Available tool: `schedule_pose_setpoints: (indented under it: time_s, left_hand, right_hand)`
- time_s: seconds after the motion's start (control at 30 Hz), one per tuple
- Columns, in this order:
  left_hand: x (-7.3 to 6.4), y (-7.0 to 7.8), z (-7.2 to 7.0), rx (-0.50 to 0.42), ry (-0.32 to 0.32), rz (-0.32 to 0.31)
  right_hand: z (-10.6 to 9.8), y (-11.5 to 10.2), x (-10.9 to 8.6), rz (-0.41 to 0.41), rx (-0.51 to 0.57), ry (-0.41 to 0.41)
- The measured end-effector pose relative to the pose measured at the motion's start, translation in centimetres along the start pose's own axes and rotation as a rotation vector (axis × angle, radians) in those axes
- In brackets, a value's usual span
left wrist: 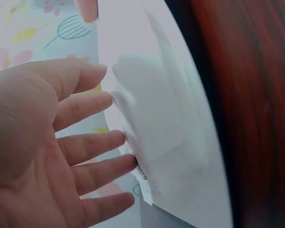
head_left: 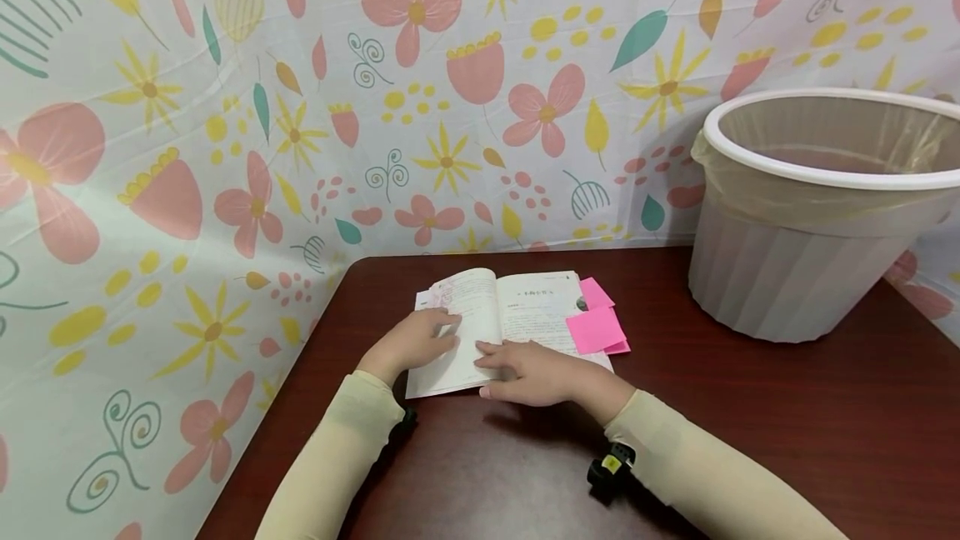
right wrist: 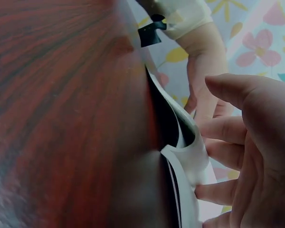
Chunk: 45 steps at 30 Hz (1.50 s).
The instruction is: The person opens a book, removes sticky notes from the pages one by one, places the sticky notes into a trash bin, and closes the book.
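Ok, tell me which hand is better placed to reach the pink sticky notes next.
Likely the right hand: it is nearer the pink sticky notes along the right edge of the open book. The left hand is over the left page, farther away.

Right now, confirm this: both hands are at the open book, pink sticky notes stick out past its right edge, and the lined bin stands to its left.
One thing is wrong: the lined bin stands to the right of the open book, as the head view shows. The rest holds.
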<state>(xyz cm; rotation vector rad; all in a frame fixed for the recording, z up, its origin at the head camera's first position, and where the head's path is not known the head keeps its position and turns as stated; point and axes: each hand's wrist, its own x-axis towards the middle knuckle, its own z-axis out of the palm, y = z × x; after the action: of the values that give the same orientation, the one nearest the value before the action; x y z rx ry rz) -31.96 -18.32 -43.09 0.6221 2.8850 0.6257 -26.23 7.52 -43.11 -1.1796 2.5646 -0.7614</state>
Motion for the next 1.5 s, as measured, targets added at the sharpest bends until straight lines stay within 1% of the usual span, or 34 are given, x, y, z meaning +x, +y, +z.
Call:
schedule_pose_setpoints:
  time_s: [0.17, 0.27, 0.33, 0.4, 0.47, 0.53, 0.63, 0.73, 0.9, 1.0, 1.13, 1.23, 1.3, 1.43, 1.5]
  left_hand:
    - [0.1, 0.3, 0.2, 0.011, 0.051, 0.079]
    - [0.1, 0.7, 0.2, -0.023, 0.067, 0.095]
    - [0.0, 1.0, 0.2, -0.059, 0.064, 0.104]
    - [-0.2, 1.5, 0.1, -0.096, 0.049, 0.12]
    - [-0.2, 1.9, 0.0, -0.113, 0.02, 0.142]
    - [-0.2, 2.4, -0.1, -0.115, -0.016, 0.164]
    - [-0.1, 2.8, -0.1, -0.09, -0.066, 0.181]
    - [-0.2, 3.1, -0.1, -0.057, -0.104, 0.185]
    - [-0.4, 3.6, -0.1, -0.016, -0.14, 0.165]
    - [-0.4, 3.7, -0.4, 0.015, -0.153, 0.154]
    - [0.4, 4.2, -1.0, 0.064, -0.17, 0.171]
    - [1.4, 4.8, -1.7, 0.072, -0.188, 0.182]
    - [2.1, 5.2, -2.1, 0.071, -0.202, 0.178]
    - [3.6, 5.5, -2.8, 0.079, -0.247, 0.146]
    - [4.4, 5.6, -3.2, 0.059, -0.286, 0.103]
  right_hand:
    - [-0.8, 0.1, -0.6, -0.015, 0.03, 0.022]
    - [-1.1, 0.2, -0.7, -0.026, 0.038, 0.032]
    - [-1.4, 0.3, -0.8, -0.034, 0.049, 0.034]
    - [-1.7, 0.6, -0.9, -0.037, 0.068, 0.039]
    - [-2.1, 0.9, -1.1, -0.029, 0.086, 0.053]
    - [-2.9, 1.2, -1.4, -0.02, 0.098, 0.07]
    - [-4.2, 1.8, -1.9, 0.002, 0.098, 0.089]
    - [-5.7, 2.4, -2.6, 0.023, 0.094, 0.105]
    - [-8.3, 3.5, -3.9, 0.121, 0.101, 0.137]
    - [-9.4, 4.6, -4.5, 0.159, 0.114, 0.143]
    - [-10.4, 6.3, -5.3, 0.202, 0.145, 0.152]
    - [-10.8, 7.3, -5.7, 0.249, 0.169, 0.159]
    - [-10.9, 7.9, -5.9, 0.276, 0.18, 0.159]
    - [-10.7, 8.9, -5.9, 0.309, 0.197, 0.155]
    - [-10.6, 9.2, -5.9, 0.318, 0.204, 0.156]
